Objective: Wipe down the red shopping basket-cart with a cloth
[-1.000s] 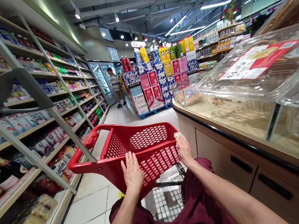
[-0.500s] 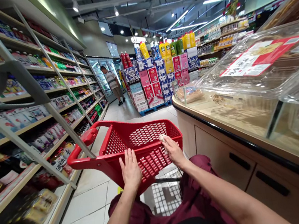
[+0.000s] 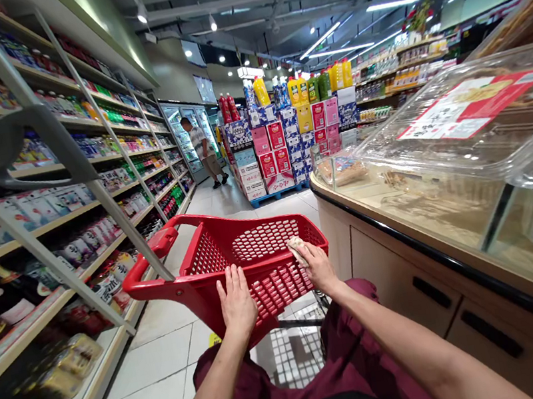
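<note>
A red plastic shopping cart (image 3: 251, 266) with honeycomb holes in its walls stands in front of my knees. Flat against its near side rests my left hand (image 3: 239, 305), fingers stretched out and holding nothing. My right hand (image 3: 318, 265) is closed around a pale, crumpled cloth (image 3: 297, 250) at the top rim, towards the cart's right end. Part of the cloth is hidden under the fingers. Up at the left, a grey hook-shaped handle (image 3: 32, 186) sits on the cart's metal pole.
Drink shelves (image 3: 73, 223) line the left side. To my right is a counter (image 3: 386, 254) topped with clear food boxes (image 3: 479, 105). Stacked drink cartons (image 3: 273, 158) stand ahead, and a person (image 3: 202, 149) is near the glass-door coolers (image 3: 172, 116).
My right hand has shifted slightly right along the rim, and more of the cloth shows. My left hand stays against the cart's side. The distant person has taken a step.
</note>
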